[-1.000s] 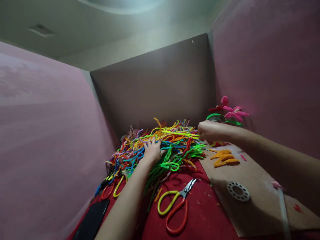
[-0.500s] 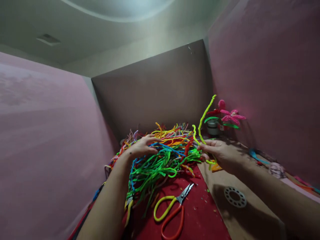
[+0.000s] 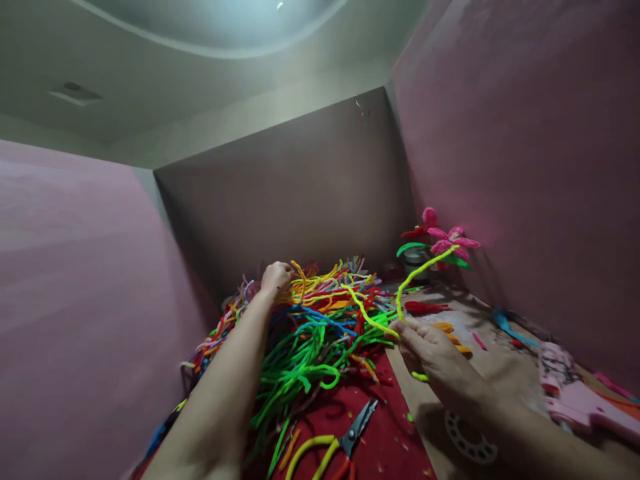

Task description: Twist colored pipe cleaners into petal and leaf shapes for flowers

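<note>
My right hand (image 3: 425, 347) is closed on bent yellow-green pipe cleaners (image 3: 406, 283); one length rises toward the pink flower and another slants up to the left. At the far left part of a big heap of coloured pipe cleaners (image 3: 310, 353), my left hand (image 3: 279, 277) reaches in. Its fingers are curled at the yellow and orange stems, and what they pinch, if anything, is hidden. Scissors (image 3: 353, 437) with yellow and red handles lie on the red surface (image 3: 390, 427) in front of the heap, blades apart.
A pink fuzzy flower (image 3: 454, 241) stands in a small jar (image 3: 415, 260) at the back right. Red petals (image 3: 425, 307) and orange pieces (image 3: 460, 343) lie on the board. A pink glue gun (image 3: 580, 403) is at the right, a white holed disc (image 3: 467, 440) under my right forearm.
My left hand has moved farther back over the heap, its fingers now curled. My right hand has turned, and the yellow-green stems spread wider apart. The view has shifted, showing more of the right side.
</note>
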Demonstrator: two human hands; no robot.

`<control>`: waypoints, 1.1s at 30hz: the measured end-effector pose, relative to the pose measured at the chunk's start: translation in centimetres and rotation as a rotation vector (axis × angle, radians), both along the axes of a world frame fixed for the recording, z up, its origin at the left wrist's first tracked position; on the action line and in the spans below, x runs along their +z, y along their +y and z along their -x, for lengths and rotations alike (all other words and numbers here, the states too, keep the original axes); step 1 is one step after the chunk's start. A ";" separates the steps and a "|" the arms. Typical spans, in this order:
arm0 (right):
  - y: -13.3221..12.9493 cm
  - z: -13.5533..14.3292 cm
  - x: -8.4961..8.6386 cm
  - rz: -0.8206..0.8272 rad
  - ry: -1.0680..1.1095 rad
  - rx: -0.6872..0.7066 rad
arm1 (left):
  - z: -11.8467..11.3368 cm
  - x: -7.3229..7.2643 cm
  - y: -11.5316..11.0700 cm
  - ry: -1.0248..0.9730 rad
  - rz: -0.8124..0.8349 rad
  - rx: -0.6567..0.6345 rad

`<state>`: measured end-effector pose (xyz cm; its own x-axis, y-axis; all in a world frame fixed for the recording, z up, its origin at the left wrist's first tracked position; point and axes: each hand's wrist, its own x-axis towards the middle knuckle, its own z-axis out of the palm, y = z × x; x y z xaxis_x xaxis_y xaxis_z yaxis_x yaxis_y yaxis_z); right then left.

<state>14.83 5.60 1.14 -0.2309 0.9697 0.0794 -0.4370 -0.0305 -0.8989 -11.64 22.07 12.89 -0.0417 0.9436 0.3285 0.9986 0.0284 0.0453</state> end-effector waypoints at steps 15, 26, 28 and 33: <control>-0.3 0.9 -0.8 -0.029 -0.016 0.063 | 0.8 4.6 -3.0 0.297 -0.166 -0.047; -1.5 0.9 -0.2 -0.005 0.120 0.089 | 1.2 10.9 -6.7 0.365 -0.085 0.114; -1.4 0.8 -0.4 -0.002 0.166 0.117 | 0.7 11.7 -8.0 0.376 -0.100 0.190; -1.3 1.0 -0.7 -0.004 0.266 0.200 | -0.9 11.8 -12.6 0.355 -0.273 0.349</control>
<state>13.85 4.34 0.39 -0.3870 0.9070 0.1660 -0.6425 -0.1361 -0.7541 -10.75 9.50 24.72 -0.1780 0.7724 0.6097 0.8875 0.3936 -0.2395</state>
